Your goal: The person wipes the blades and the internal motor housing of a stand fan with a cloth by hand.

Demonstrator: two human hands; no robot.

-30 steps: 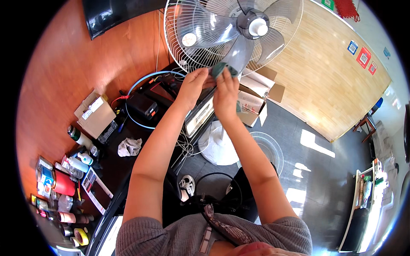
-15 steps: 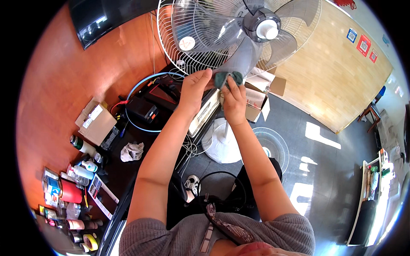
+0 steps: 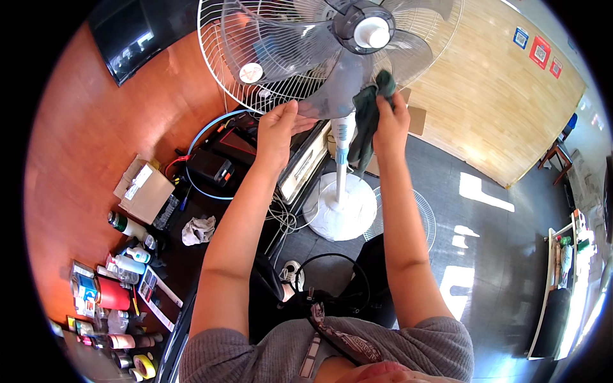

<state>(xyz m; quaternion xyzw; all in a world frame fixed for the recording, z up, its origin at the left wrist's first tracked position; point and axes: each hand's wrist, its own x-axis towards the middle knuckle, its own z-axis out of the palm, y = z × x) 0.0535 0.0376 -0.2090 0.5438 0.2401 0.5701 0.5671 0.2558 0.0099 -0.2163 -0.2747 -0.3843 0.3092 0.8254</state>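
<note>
A standing fan with its front guard off faces me, its grey see-through blades around a white-capped hub (image 3: 371, 32). My left hand (image 3: 276, 135) pinches the outer edge of the lowest blade (image 3: 340, 89), thumb in front and fingers behind. Just right of that blade, my right hand (image 3: 391, 131) is closed on a dark green cloth (image 3: 365, 121), which hangs down past the fan's neck and bunches up above my fingers. Behind the blades curves the white wire rear guard (image 3: 220, 73). The white pole (image 3: 341, 172) runs down to a wrapped round base (image 3: 348, 214).
A round wire guard (image 3: 424, 217) lies on the dark floor right of the base. On the left, a dark desk holds a cardboard box (image 3: 145, 191), a crumpled rag (image 3: 198, 230), a black case (image 3: 211, 166) and several bottles. Loose white cables (image 3: 284, 217) hang beside the stand.
My right hand has moved right, off the blade's tip, and the bunched cloth now hangs loose from it. My left hand stays at the blade. The whole view has shifted slightly.
</note>
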